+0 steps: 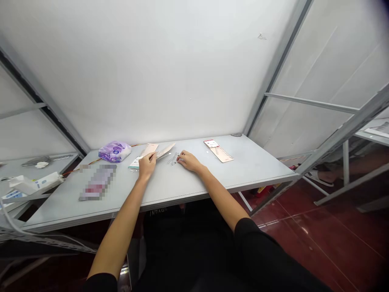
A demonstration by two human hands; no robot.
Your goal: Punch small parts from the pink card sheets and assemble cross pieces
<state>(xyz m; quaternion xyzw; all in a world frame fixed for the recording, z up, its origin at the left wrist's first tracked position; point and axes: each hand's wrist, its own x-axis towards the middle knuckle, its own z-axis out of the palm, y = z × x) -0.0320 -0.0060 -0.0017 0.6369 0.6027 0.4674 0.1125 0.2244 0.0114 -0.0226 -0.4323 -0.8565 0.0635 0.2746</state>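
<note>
My left hand (147, 164) is closed around a thin beige wooden sheet (165, 151) and holds it tilted just above the white table (243, 170). To its right, my right hand (188, 160) lies on the table with its fingers curled over several tiny dark pieces (172, 159); what it pinches is too small to make out. A second beige sheet (150, 149) and a pale green card (134, 163) lie under and behind my left hand.
A purple tissue pack (114, 151) lies at the table's back left, with a blurred flat item (97, 182) in front of it. A packaged beige sheet with a red label (219, 151) lies to the right. A white power strip (36, 183) sits on the left bench. White partition walls stand behind.
</note>
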